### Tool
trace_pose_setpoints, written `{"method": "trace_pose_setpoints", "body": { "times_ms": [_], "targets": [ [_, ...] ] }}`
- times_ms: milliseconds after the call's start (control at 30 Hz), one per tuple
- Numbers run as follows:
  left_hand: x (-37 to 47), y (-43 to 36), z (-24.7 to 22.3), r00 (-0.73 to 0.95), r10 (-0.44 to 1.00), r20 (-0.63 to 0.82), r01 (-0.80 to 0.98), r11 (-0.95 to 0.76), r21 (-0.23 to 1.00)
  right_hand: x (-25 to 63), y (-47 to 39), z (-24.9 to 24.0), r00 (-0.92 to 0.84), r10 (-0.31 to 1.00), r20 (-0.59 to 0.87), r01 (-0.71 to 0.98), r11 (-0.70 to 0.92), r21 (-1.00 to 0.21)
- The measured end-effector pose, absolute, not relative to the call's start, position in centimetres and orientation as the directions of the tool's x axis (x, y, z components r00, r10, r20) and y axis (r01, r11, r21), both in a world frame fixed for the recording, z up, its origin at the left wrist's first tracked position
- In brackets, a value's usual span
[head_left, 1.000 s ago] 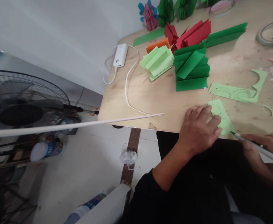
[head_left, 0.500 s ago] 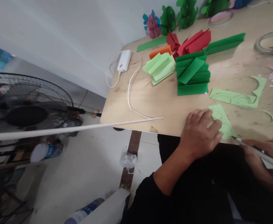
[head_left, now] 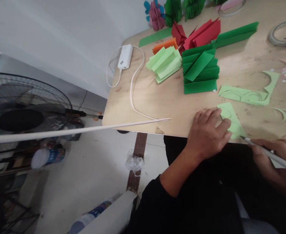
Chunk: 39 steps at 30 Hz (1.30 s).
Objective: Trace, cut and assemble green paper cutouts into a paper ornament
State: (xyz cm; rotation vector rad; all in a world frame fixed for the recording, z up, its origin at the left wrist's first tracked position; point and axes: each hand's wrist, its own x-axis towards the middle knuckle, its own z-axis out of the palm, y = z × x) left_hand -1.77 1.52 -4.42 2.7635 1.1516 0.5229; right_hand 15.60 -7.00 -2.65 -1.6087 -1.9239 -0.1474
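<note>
A light green piece of paper (head_left: 233,125) with faint curved outlines lies at the table's front edge. My left hand (head_left: 206,131) rests palm down on its left side, fingers bent but apart, pressing it to the wood. Between the fingers of my right hand (head_left: 272,156) is a slim white pen-shaped tool (head_left: 277,158), its dark pointed tip touching the paper's lower right corner. Whether that tip is a blade or a writing point, I cannot tell. Just behind lies a light green offcut (head_left: 245,96) with curved cut edges, and thin curved strips (head_left: 284,114) are to its right.
Folded dark green (head_left: 200,70), light green (head_left: 166,63) and red paper (head_left: 202,34) stand farther back. A white power bank (head_left: 125,57) and its cable (head_left: 132,94) lie left. Tape rolls (head_left: 274,36) sit right. A fan (head_left: 25,104) stands beside the table.
The whole view has shifted slightly, so the table things appear higher and a little left. Both hands keep their places on the paper and tool; the tip stays at the paper's corner.
</note>
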Motion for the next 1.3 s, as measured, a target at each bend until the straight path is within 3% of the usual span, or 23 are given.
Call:
{"method": "trace_pose_setpoints", "body": {
  "times_ms": [1300],
  "targets": [
    [-1.8, 1.5, -4.3, 0.647, 0.716, 0.262, 0.674, -0.698, 0.243, 14.4, -7.2, -3.1, -0.071, 0.849, 0.524, 0.941, 0.231, -0.248]
  ]
}}
